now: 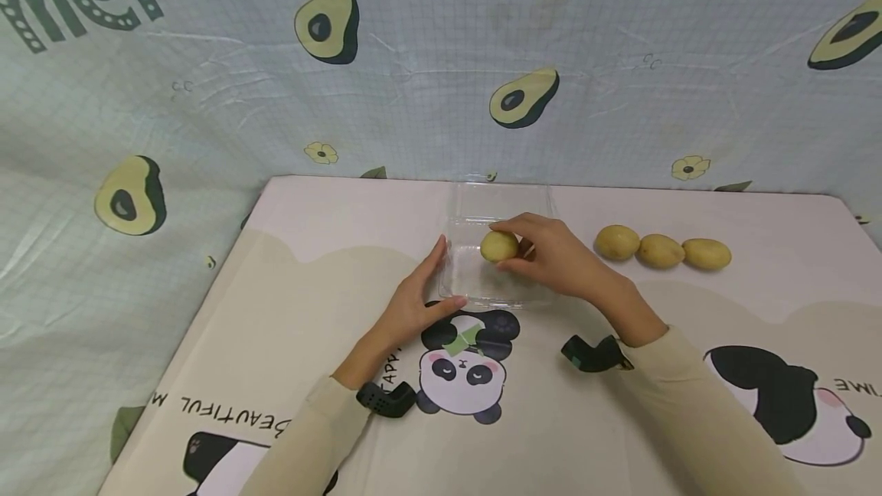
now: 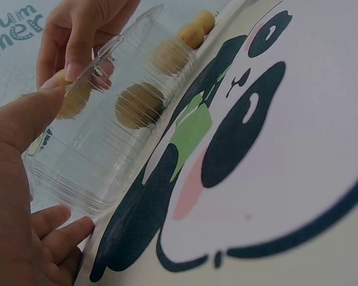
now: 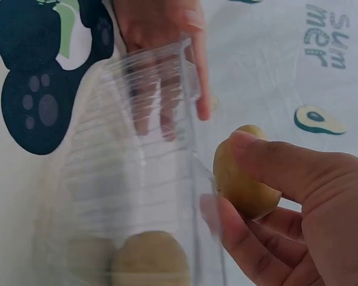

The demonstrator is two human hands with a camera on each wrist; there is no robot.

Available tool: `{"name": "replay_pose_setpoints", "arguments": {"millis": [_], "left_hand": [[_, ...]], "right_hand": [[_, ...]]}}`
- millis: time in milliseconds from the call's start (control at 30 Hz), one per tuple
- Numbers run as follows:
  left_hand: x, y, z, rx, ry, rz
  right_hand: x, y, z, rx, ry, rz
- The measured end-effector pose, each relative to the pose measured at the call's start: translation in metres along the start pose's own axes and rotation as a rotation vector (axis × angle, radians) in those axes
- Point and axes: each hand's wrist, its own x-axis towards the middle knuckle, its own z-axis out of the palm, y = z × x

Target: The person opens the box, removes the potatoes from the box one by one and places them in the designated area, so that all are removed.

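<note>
My right hand (image 1: 554,255) pinches a yellow potato (image 1: 499,246) between thumb and fingers over a clear plastic container (image 1: 458,274). The right wrist view shows this potato (image 3: 241,179) close to the container's rim (image 3: 197,149), the right thumb (image 3: 280,161) across it. Straight-fingered and spread, my left hand (image 1: 409,311) touches the container's near left corner. In the left wrist view its thumb (image 2: 30,116) lies at the rim. Another potato (image 2: 140,106) shows through the plastic there; I cannot tell whether it is inside.
Three potatoes (image 1: 661,251) lie in a row right of the container on a cloth (image 1: 551,419) printed with pandas. The container's transparent lid (image 1: 503,199) is raised at its far side. Behind the table hangs an avocado-patterned sheet (image 1: 427,83).
</note>
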Motion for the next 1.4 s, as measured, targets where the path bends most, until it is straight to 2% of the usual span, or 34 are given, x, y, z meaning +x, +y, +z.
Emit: {"name": "replay_pose_setpoints", "arguments": {"millis": [367, 700, 1133, 1400], "left_hand": [[0.0, 0.003, 0.0, 0.003, 0.007, -0.021], [0.0, 0.001, 0.0, 0.006, 0.004, -0.016], [0.0, 0.001, 0.001, -0.003, 0.004, -0.012], [0.0, 0.001, 0.0, -0.005, 0.002, -0.004]], "right_hand": [[-0.021, 0.002, -0.018, 0.001, 0.179, -0.02], [-0.043, 0.005, -0.026, -0.071, 0.261, 0.053], [-0.071, 0.015, -0.034, -0.127, 0.409, 0.053], [-0.079, 0.023, -0.036, -0.149, 0.503, 0.059]]}}
